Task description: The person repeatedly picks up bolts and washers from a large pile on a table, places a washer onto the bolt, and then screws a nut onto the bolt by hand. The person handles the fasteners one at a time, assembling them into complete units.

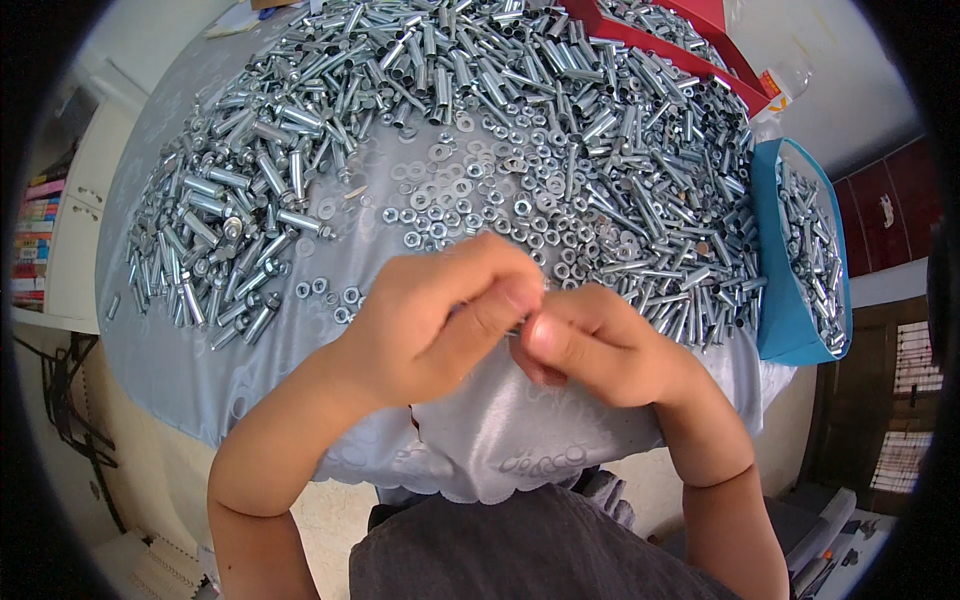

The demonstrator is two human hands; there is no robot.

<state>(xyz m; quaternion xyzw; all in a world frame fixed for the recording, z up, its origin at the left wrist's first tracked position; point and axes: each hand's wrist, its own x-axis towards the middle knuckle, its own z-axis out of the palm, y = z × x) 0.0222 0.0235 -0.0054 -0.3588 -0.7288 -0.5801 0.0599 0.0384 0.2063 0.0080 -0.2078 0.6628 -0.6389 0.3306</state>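
Left hand (440,315) and right hand (590,345) meet above the desk's (500,440) near edge, fingertips pinched closed on a small metal part (520,325), largely hidden. Loose nuts and washers (480,200) lie just beyond; sleeve heaps (240,200) cover the far side. Blue tray (775,300) at right edge.

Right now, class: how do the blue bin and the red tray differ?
The blue bin sits at the table's right edge; the red tray lies at the far side. The blue bin looks deeper and tilted; the red tray looks shallow. Both hold silver metal parts.
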